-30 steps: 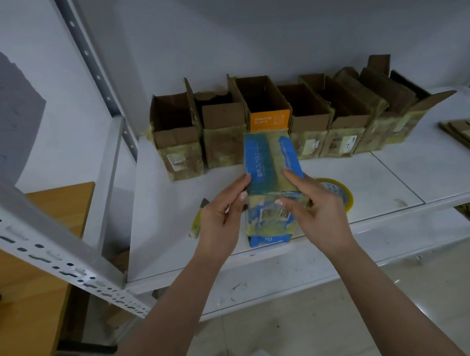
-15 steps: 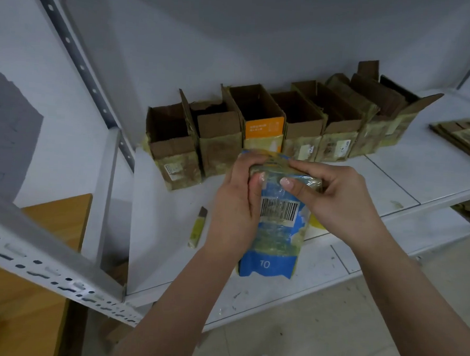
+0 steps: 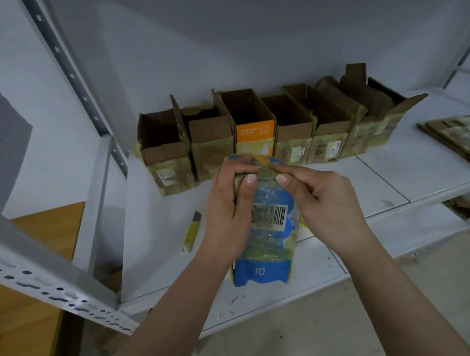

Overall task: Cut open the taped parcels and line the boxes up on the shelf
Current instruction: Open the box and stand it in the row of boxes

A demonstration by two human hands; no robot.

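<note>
Both hands hold a blue parcel (image 3: 266, 229) upright over the front of the white shelf (image 3: 379, 186). The left hand (image 3: 226, 205) wraps its left side, thumb across the front near the top, fingers curled over the upper edge. The right hand (image 3: 323, 202) pinches the taped top edge between thumb and forefinger, its other fingers curled in. The parcel is wrapped in clear, yellowed tape, with a barcode label facing the camera and "10" near the bottom.

Behind the hands a row of opened boxes (image 3: 300, 126) stands along the back wall — flaps up, one with an orange front (image 3: 254, 131) hidden in part by the parcel's top. A yellow cutter (image 3: 192, 231) lies on the shelf just left of the left wrist. Flattened cardboard (image 3: 462, 139) is stacked at far right. A perforated steel upright (image 3: 43, 276) crosses the lower left, with a wooden tabletop (image 3: 13, 315) below it.
</note>
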